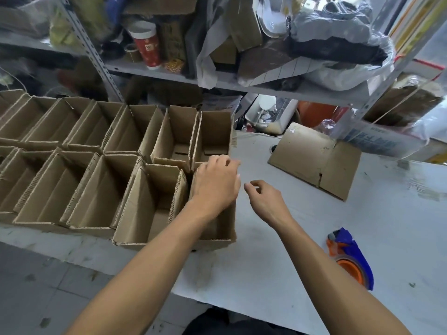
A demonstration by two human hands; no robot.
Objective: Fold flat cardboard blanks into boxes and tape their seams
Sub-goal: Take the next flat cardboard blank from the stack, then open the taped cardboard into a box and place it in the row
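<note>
Over the nearest box (212,228), the left hand (216,183) is resting loosely curled, seating it in line, while the right hand (263,200) is hovering empty.

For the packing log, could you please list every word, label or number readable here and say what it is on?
None can be read.
Red cup on the shelf: small label, too blurred.
White box at the table's right: blue print, too blurred.
Cardboard boxes: no print visible.

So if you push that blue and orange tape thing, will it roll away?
Probably not. The blue and orange tape dispenser lies on its side on the white table, so it would likely slide. Its handle sticks out, which should stop rolling. It looks plastic, probably light.
</note>
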